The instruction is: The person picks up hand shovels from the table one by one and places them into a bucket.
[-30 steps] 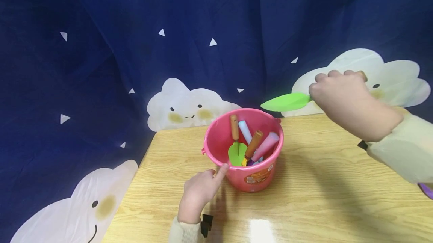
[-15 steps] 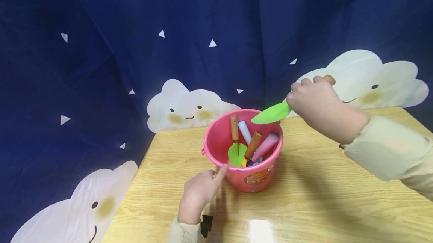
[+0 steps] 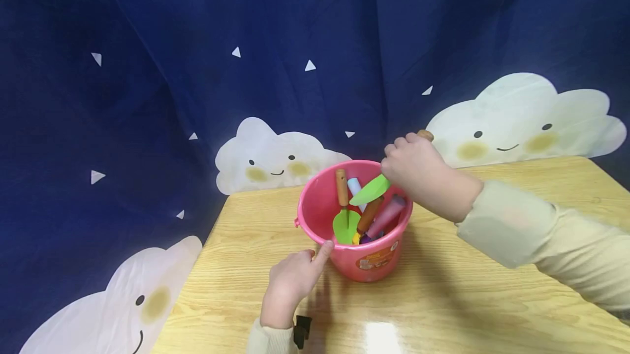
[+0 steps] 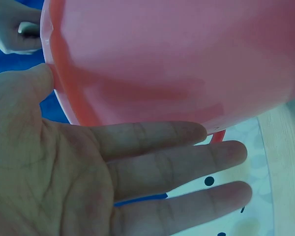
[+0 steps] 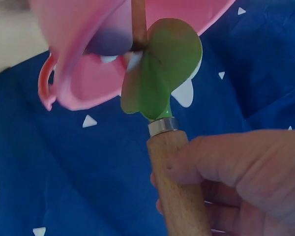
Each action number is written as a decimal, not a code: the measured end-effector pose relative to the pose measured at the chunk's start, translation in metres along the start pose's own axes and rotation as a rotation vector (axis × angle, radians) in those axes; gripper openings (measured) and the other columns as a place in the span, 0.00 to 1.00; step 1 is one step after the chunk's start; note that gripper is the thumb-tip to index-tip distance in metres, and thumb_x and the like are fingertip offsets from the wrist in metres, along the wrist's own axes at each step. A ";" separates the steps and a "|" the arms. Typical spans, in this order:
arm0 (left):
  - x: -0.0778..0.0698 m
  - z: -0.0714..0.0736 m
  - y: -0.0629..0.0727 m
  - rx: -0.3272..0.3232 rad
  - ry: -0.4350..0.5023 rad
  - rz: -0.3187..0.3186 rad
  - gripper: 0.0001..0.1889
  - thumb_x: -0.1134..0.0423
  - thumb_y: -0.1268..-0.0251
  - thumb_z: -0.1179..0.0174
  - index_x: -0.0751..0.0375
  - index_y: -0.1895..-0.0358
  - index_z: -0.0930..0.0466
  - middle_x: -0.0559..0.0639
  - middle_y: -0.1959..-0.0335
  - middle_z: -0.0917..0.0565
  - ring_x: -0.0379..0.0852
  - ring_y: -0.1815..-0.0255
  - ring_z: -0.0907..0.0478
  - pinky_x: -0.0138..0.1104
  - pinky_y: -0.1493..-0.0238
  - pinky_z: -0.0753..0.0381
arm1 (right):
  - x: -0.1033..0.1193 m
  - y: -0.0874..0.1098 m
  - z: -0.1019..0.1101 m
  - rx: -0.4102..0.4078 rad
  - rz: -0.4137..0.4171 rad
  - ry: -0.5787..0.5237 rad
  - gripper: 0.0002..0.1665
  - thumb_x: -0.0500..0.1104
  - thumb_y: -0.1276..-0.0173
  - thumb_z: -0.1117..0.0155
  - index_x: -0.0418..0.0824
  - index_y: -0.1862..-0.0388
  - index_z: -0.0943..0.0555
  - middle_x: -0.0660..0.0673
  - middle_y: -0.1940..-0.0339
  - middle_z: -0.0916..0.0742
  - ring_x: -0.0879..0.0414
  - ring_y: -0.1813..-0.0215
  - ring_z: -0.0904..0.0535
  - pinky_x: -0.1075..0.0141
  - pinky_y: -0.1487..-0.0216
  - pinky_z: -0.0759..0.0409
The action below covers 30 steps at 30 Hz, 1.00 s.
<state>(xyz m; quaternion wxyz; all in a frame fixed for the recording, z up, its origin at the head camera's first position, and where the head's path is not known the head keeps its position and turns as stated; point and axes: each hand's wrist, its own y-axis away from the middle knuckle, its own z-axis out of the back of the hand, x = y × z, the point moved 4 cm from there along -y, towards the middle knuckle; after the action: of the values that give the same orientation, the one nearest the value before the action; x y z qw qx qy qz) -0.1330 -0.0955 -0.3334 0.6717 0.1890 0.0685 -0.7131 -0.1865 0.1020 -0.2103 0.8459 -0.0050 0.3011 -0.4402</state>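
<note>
A pink bucket [image 3: 322, 190] stands on the wooden table, holding several hand tools. My right hand [image 3: 418, 170] grips the wooden handle [image 5: 174, 177] of a green trowel [image 3: 370, 190]. Its blade points down into the bucket's mouth, overlapping the other handles in the head view. My left hand [image 3: 294, 283] touches the bucket's near left rim with the thumb [image 4: 42, 81], its other fingers straight along the outside. Inside the bucket are another green trowel [image 3: 346, 225] with a wooden handle, a brown-handled tool [image 3: 368, 217], a pink handle [image 3: 389, 214] and a pale blue handle [image 3: 354, 187].
The light wooden table [image 3: 246, 222] extends around the bucket, its left edge sloping down. A dark blue curtain [image 3: 275, 15] with white triangles and smiling clouds [image 3: 273, 151] hangs close behind and to the left.
My right hand has moved left and down with the green trowel, from right of the bucket to over its right rim, the blade now in the mouth. The left hand stays at the rim.
</note>
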 end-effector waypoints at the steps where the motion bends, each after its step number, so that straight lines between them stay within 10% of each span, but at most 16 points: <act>1: 0.000 0.000 0.000 0.000 0.001 0.000 0.42 0.30 0.39 0.75 0.62 0.51 0.22 0.56 0.57 0.19 0.58 0.56 0.23 0.52 0.64 0.29 | 0.003 -0.002 -0.001 0.001 0.005 -0.004 0.06 0.37 0.59 0.31 0.40 0.84 0.21 0.45 0.84 0.25 0.52 0.76 0.29 0.63 0.72 0.31; 30: 0.001 -0.002 -0.002 -0.012 -0.014 0.009 0.40 0.32 0.38 0.74 0.62 0.53 0.21 0.57 0.59 0.19 0.59 0.58 0.23 0.52 0.65 0.29 | 0.078 -0.022 -0.052 0.291 0.239 0.048 0.16 0.47 0.57 0.25 0.44 0.68 0.16 0.45 0.73 0.17 0.52 0.71 0.26 0.64 0.68 0.26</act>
<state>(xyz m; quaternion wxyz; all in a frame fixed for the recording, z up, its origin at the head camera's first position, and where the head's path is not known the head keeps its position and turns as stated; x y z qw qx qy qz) -0.1341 -0.0953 -0.3362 0.6765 0.1800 0.0672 -0.7110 -0.1962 0.0434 -0.2866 0.8764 0.1639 0.2528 -0.3757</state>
